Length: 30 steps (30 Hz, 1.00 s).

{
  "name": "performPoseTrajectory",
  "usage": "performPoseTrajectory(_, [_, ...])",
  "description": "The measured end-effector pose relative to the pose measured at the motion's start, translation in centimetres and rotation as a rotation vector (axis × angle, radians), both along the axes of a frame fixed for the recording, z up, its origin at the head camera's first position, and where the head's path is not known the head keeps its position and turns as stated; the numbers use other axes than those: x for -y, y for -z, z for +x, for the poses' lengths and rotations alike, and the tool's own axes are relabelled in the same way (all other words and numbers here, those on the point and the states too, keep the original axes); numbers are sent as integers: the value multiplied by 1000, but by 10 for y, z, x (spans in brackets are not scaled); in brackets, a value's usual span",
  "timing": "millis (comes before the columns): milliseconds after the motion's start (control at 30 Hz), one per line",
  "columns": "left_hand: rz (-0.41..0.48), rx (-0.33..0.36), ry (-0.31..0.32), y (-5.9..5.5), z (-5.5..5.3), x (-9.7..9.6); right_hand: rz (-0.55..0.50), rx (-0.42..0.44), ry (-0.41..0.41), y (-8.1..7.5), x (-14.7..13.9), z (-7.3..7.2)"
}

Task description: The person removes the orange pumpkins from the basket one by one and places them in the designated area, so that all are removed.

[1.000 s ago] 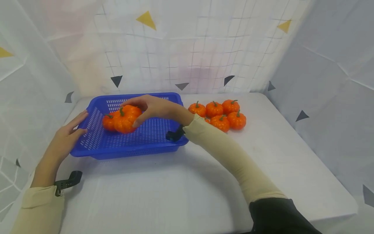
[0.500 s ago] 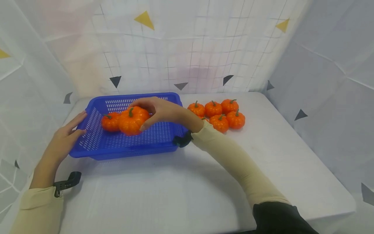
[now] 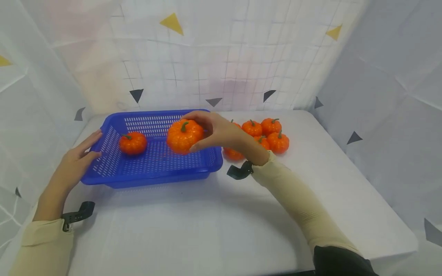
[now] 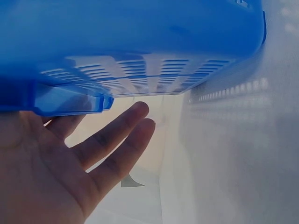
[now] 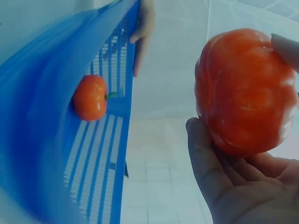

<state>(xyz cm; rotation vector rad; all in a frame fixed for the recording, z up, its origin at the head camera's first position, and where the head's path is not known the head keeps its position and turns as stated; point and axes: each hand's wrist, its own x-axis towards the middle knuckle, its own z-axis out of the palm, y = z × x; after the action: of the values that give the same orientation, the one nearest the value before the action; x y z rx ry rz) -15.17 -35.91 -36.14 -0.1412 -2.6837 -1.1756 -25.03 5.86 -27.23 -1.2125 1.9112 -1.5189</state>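
Observation:
My right hand (image 3: 221,132) holds a small orange pumpkin (image 3: 184,137) with a green stem, between thumb and fingers. In the head view it overlaps the right part of the blue slotted basket (image 3: 155,178); in the right wrist view the pumpkin (image 5: 245,93) shows beside the basket wall. Another orange pumpkin (image 3: 132,143) lies inside the basket toward its left end. My left hand (image 3: 70,166) rests at the basket's left rim. From the left wrist, its fingers (image 4: 117,149) look straight and spread, right beside the rim.
Several more orange pumpkins (image 3: 277,142) sit grouped on the white table (image 3: 207,230) to the right of the basket, some partly behind my right wrist. White sheets (image 3: 193,61) with yellow and dark triangles rise behind and at both sides.
My right hand has carried its pumpkin rightward across the basket, away from the other pumpkin inside, which now shows fully. The left hand and the basket have stayed in place.

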Motion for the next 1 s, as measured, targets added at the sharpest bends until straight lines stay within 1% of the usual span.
performPoseTrajectory(67, [-10, 4, -2, -1, 0, 0, 1, 14, 51, 1, -10, 2])
performPoseTrajectory(167, [-16, 12, -11, -2, 0, 1, 1, 4, 113, 2, -19, 5])
performPoseTrajectory(233, [-10, 22, -16, -2, 0, 0, -12, -12, 129, 4, -22, 7])
performPoseTrajectory(367, [2, 29, -22, -1, 0, 0, -61, -60, 128, 8, -27, 12])
performPoseTrajectory(467, [6, 30, -16, 1, 0, 0, -84, -50, 145, 13, -33, 17])
performPoseTrajectory(600, [20, 41, 16, -1, -1, 3, -86, -16, 215, 20, -48, 23])
performPoseTrajectory(667, [22, 50, 32, -3, -1, 4, -76, -20, 248, 23, -57, 26])
performPoseTrajectory(733, [19, 62, 44, -5, -1, 5, -70, -33, 263, 26, -64, 28])
performPoseTrajectory(900, [-4, 96, 43, -9, 0, 8, -60, -47, 298, 33, -80, 29])
performPoseTrajectory(1000, [-19, 109, 36, -10, -1, 10, -65, -38, 328, 38, -88, 30])
